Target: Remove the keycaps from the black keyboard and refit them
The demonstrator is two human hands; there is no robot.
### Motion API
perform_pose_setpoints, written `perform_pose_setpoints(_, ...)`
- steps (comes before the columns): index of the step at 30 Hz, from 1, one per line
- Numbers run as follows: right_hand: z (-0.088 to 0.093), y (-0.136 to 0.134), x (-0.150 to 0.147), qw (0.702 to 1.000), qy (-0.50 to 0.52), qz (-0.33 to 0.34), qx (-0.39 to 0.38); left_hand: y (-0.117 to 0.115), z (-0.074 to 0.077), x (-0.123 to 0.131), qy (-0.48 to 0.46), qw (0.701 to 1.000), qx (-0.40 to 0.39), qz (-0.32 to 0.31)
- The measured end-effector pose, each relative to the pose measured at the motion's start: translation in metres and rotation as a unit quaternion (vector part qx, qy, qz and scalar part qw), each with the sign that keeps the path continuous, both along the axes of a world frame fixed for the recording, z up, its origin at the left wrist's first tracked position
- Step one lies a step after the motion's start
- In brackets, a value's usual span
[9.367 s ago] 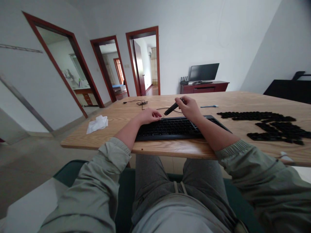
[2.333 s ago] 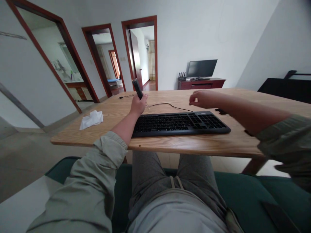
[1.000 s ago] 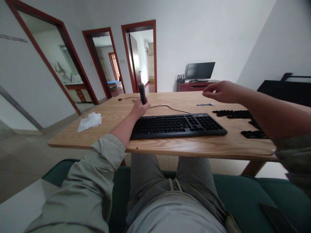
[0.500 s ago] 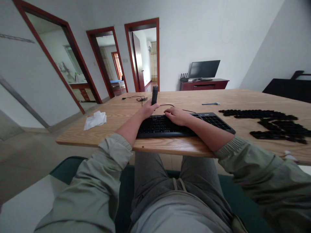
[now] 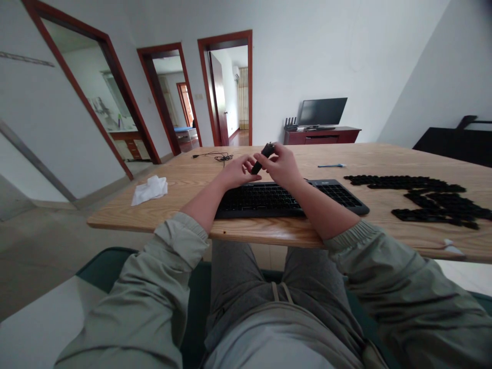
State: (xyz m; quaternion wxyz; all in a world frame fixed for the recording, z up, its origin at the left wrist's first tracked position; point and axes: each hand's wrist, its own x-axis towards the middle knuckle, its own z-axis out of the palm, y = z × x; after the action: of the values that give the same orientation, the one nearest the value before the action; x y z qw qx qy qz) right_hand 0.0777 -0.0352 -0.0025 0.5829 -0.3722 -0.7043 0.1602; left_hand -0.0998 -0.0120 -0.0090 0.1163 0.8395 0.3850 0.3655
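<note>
Both hands meet over the middle of the black keyboard, which lies along the front of the table with its keycap area partly hidden by my forearms. Between them they hold a long black bar-shaped piece, tilted, its upper end to the right; its exact kind is unclear. My right hand is closed around the upper end, thumb along its side. The curled fingers of my left hand are at its lower end. Rows of small black pieces that look like keycaps lie right of the keyboard.
A white crumpled tissue lies at the table's left. Behind the keyboard are a coiled black cable and a thin blue brush-like tool. A small white scrap is at the front right edge of the wooden table.
My right hand has lifted off the keyboard and taken hold of the black piece's upper end. The piece has gone from upright to tilted and moved slightly right.
</note>
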Motion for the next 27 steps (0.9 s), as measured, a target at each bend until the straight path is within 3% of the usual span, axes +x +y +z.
perform_pose_setpoints(7, -0.004, 0.002, 0.011, 0.998, 0.023, -0.016, -0.057, 0.001, 0.0, -0.01, -0.011, 0.998, -0.057, -0.027)
perform_pose_setpoints(13, -0.008, 0.006, 0.011, 0.997, 0.048, -0.004, -0.064, 0.001, 0.002, -0.014, 0.057, 0.989, -0.124, -0.052)
perform_pose_setpoints(21, -0.012, 0.006, 0.009, 0.997, 0.032, 0.011, -0.075, 0.005, 0.003, -0.017, 0.102, 0.988, -0.101, -0.057)
perform_pose_setpoints(27, -0.015, 0.007, 0.01, 0.998, -0.027, -0.023, -0.058, 0.002, 0.004, -0.016, 0.135, 0.985, -0.099, -0.04)
